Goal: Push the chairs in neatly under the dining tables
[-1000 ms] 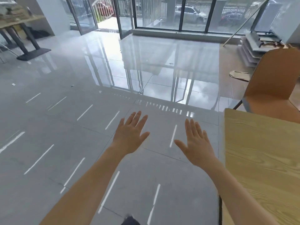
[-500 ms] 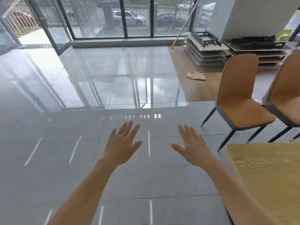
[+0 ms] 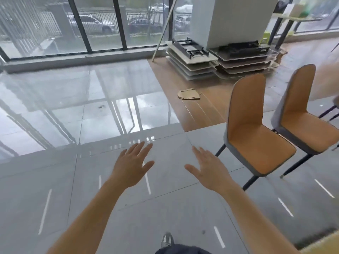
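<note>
— Item one: your hands?
— Your left hand (image 3: 131, 165) and right hand (image 3: 209, 169) are both held out flat, palms down, in the lower centre of the frame. The fingers (image 3: 141, 147) are straight and slightly spread, with the thumbs turned toward each other. They hold nothing and touch nothing.

— Item two: the chairs?
— There are two, each with an orange seat and back, a grey shell and dark legs. The nearer chair (image 3: 251, 132) stands at centre right, just to the right of your right hand and apart from it. The second chair (image 3: 302, 121) stands beside it at the right edge. A corner of the wooden table (image 3: 322, 244) shows at the lower right, and both chairs stand clear of it.

— Item three: the floor and room?
— A glossy grey tiled floor (image 3: 55, 180) lies under your hands. Beyond it is a brown wood-look strip (image 3: 207, 107) bearing a flattened piece of cardboard (image 3: 189, 94) and stacked table tops (image 3: 192, 59) beside a white pillar (image 3: 238, 21). A glass wall (image 3: 102, 24) runs across the top, with parked cars outside.
</note>
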The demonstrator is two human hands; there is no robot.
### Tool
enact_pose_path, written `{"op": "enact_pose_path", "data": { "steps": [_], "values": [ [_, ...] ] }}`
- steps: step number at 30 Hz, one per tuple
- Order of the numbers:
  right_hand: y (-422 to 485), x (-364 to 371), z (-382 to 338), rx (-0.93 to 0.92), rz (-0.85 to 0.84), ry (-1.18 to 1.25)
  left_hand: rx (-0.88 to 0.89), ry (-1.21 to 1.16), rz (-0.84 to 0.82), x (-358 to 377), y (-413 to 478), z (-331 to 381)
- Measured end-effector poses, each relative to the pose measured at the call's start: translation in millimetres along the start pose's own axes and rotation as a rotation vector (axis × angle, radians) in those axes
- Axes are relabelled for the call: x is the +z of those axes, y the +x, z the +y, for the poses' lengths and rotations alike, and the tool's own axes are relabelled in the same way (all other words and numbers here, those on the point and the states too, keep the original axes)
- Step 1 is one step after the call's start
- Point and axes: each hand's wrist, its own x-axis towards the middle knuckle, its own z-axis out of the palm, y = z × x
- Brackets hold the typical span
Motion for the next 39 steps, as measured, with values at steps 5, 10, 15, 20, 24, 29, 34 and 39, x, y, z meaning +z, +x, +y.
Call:
{"op": "enact_pose_path", "data": {
  "steps": [5,10,15,20,24,29,34,39],
  "values": [
    [110,-49,8,0.049,0.03,-0.013,0.091,0.033,0.025,-39,134,-19],
    [215,-78,31,0.155,0.039,-0.044,0.208,0.068,-0.013,-51,265,-35],
    [323,-105,59,0.331,0.108,-0.012,0.389,0.083,-0.007,-63,418,-47],
    [412,-154,85,0.562,0.19,0.07,0.602,0.091,-0.051,-90,565,-37],
    [456,-193,113,0.695,0.25,0.118,0.76,0.118,-0.093,-105,663,-2],
    [502,-218,171,0.87,0.307,0.178,1.002,0.162,-0.141,-97,763,73],
    [540,-235,255,1.021,0.357,0.221,1.253,0.186,-0.165,-74,854,179],
    [564,-261,342,1.182,0.418,0.325,1.508,0.333,-0.238,-50,925,302]
  ]
}}
